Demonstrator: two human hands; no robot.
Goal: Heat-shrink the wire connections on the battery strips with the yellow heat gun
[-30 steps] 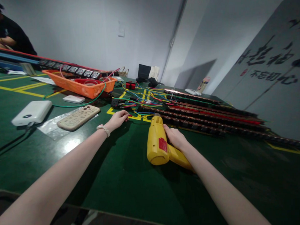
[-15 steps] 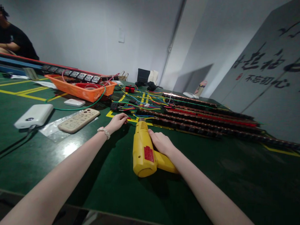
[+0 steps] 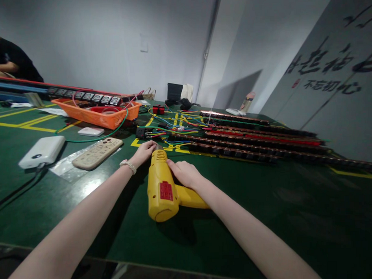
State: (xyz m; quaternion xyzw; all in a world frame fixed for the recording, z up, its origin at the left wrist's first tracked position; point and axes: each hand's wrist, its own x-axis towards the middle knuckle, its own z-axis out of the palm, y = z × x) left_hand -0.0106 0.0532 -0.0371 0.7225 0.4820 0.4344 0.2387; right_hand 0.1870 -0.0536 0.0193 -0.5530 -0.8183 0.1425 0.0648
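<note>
A yellow heat gun with a red label points away from me. My right hand is closed round it from the right, with the fingers mostly hidden behind the body. The nozzle is right beside the fingertips of my left hand, which are pinched together; what they hold is hidden. Just beyond lie a black connector block and several coloured wires. These wires run to long dark strips with copper-coloured edges on the right.
An orange basket stands at the back left, with a row of square modules across it. Nearer are a white power bank with a black cable and a beige phone case on a clear bag. A person sits far left.
The heat gun has moved left in my right hand, bringing its nozzle up to my left fingertips. It now covers the small red piece seen at those fingertips before.
</note>
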